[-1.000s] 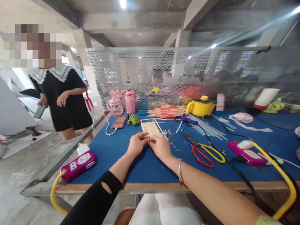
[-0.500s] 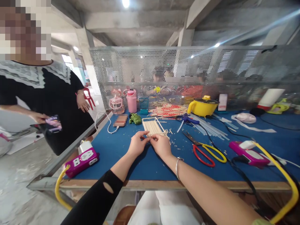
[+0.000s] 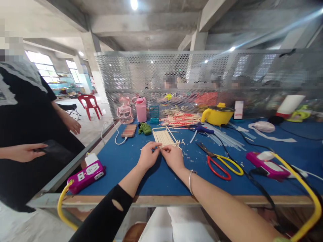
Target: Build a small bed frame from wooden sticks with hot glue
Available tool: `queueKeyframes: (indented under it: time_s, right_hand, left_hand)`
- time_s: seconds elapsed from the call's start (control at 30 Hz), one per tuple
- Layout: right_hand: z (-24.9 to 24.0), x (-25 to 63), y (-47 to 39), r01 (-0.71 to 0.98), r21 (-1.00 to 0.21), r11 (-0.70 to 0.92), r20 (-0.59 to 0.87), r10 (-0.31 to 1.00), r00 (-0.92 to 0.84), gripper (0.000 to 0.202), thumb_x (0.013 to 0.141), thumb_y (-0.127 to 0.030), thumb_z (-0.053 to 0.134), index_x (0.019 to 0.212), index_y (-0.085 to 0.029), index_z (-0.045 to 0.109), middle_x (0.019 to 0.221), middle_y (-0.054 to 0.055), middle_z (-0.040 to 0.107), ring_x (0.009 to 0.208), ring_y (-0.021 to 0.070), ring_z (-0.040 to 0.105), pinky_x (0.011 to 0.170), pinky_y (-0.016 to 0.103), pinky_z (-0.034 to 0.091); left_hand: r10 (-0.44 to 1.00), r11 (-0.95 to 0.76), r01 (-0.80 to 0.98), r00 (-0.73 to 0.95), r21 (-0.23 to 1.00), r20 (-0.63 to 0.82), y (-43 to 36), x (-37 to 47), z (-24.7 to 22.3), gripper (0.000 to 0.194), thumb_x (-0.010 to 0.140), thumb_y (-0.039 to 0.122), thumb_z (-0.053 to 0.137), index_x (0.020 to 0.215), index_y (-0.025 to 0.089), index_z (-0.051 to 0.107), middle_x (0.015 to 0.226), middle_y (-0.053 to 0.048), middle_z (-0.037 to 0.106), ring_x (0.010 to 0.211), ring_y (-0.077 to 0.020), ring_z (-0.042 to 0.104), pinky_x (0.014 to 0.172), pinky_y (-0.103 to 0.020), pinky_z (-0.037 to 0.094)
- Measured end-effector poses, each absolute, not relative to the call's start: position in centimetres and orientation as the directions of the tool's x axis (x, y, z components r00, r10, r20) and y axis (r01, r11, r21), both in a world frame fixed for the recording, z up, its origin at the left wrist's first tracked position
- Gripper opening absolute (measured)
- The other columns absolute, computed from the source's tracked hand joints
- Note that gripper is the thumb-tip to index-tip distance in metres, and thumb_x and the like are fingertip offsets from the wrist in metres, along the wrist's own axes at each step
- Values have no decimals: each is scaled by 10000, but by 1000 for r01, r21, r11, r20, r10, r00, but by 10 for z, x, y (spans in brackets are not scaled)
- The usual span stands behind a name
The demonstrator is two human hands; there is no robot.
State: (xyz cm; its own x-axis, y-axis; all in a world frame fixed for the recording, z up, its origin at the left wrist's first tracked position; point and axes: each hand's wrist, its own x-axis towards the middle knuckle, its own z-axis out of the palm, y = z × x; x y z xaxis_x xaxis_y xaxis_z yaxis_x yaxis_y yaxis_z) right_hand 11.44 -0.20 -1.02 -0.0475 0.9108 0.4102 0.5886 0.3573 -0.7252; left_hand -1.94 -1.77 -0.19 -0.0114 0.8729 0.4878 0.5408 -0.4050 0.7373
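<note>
A small frame of pale wooden sticks (image 3: 164,137), with a slatted floor and raised edges, lies on the blue table in front of me. At its near edge my left hand (image 3: 149,156) pinches with thumb and forefinger. My right hand (image 3: 172,156), a silver bangle at its wrist, pinches the same near edge, close beside the left fingertips. The fingers cover that edge, so any single stick between them is hidden. Short stick pieces (image 3: 181,142) lie just right of the frame.
Scissors (image 3: 214,161) with red and yellow handles lie to the right, near a blue glue gun (image 3: 204,129) and clear glue sticks (image 3: 228,138). Behind are red-tipped sticks (image 3: 180,119), a yellow pot (image 3: 218,115) and a pink bottle (image 3: 141,110). A purple power strip (image 3: 87,176) sits left; a person (image 3: 37,127) stands beyond.
The person at the left has moved further left and turned, and the phone in that person's hand now shows its dark side. My hands stay at the stick frame's near edge.
</note>
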Motion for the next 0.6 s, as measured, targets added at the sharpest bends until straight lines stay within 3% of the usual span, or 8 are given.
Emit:
queueKeyframes:
  time_s: [0.13,0.27,0.47,0.6]
  right_hand:
    - [-11,115,-1,571,-744,347,395,918,-43,163,717,-257,565,715,-191,715,588,11,674,531,137,579,513,224,377]
    - [-11,114,0,563,-758,330,380,925,-31,171,717,-281,565,685,-186,703,542,8,651,506,138,565,492,224,365]
    - [-10,113,0,550,-772,320,372,928,-17,159,704,-271,571,681,-188,704,573,9,662,526,135,569,518,226,384]
    - [-11,113,1,540,-781,314,363,931,-16,150,693,-271,582,688,-190,709,592,8,670,546,138,582,536,229,399]
  left_hand:
    - [898,-327,587,-51,740,438,-22,-19,0,422,682,-8,468,990,191,676,1004,-33,652,806,-127,585,780,-236,456]
    - [911,-159,641,-197,751,361,-30,-20,-2,440,704,62,483,1127,132,579,970,-78,641,749,-144,583,710,-261,464]
    - [950,-24,740,-192,672,246,-43,-11,2,194,683,214,592,849,170,683,753,-71,672,719,-206,604,685,-300,443]
    - [968,26,781,-175,624,178,-46,3,6,227,727,285,561,862,228,735,831,-105,718,787,-252,641,692,-320,443]
